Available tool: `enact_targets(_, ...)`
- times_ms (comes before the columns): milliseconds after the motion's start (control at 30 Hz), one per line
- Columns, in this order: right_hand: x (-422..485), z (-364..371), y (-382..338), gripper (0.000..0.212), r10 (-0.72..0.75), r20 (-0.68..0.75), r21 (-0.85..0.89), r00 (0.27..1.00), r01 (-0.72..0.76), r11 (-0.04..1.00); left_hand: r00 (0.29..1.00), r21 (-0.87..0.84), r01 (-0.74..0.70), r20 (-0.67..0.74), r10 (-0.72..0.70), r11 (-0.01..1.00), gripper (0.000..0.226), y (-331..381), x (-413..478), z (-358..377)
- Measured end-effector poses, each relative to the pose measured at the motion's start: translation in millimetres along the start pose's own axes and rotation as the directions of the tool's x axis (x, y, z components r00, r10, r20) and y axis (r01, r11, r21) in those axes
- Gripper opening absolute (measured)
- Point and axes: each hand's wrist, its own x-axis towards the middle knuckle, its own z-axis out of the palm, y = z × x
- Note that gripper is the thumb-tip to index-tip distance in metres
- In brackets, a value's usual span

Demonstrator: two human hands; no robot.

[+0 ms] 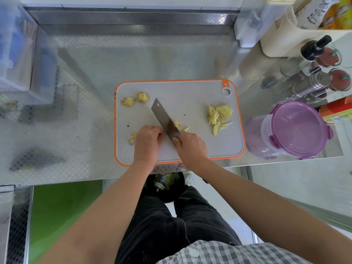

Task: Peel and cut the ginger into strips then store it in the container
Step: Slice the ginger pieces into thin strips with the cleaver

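Now slicing ginger (176,123) by board's (190,96) near edge.
Pinned under curled left hand (147,142), against knife (162,115) gripped in right hand (191,148); blade slanting away leftward.

The rectangular plastic cutting board (190,96) is pale grey with a bright orange rim. On it the heap of thin ginger strips (219,116) is pale yellow, and the lumpy ginger chunks (142,97) are yellow with tan-brown patches. The flat steel cleaver (162,115) is silver-grey. The round lidded plastic container (297,128) is translucent purple. The sheet-steel counter (85,54) is silver with a fine embossed checker pattern. The cloth trousers (162,225) are black, the buttoned shirt (219,252) black-and-white check
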Motion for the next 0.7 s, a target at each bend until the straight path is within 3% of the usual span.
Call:
enact_targets(100,3,-6,3,0.029,0.061,-0.046,0.102,0.997,-0.056,0.993,0.998,-0.029,0.067,0.001,-0.067,0.997,0.017,2,-2,-2)
enact_targets(200,-2,-13,4,0.028,0.029,-0.055,0.123,0.998,-0.022,0.992,0.991,-0.032,0.132,-0.005,-0.132,0.991,0.018,-2,-3,-3)
enact_targets(500,-13,-2,2,0.026,-0.044,0.08,0.06,0.996,0.039,0.997,0.991,0.037,0.136,-0.006,-0.136,0.99,0.016,-6,-7,-8)
enact_targets(700,1,-16,31,0.023,0.071,-0.023,0.071,0.997,-0.069,0.995,0.996,0.077,0.084,-0.024,-0.082,0.993,0.011,-3,-3,-1)
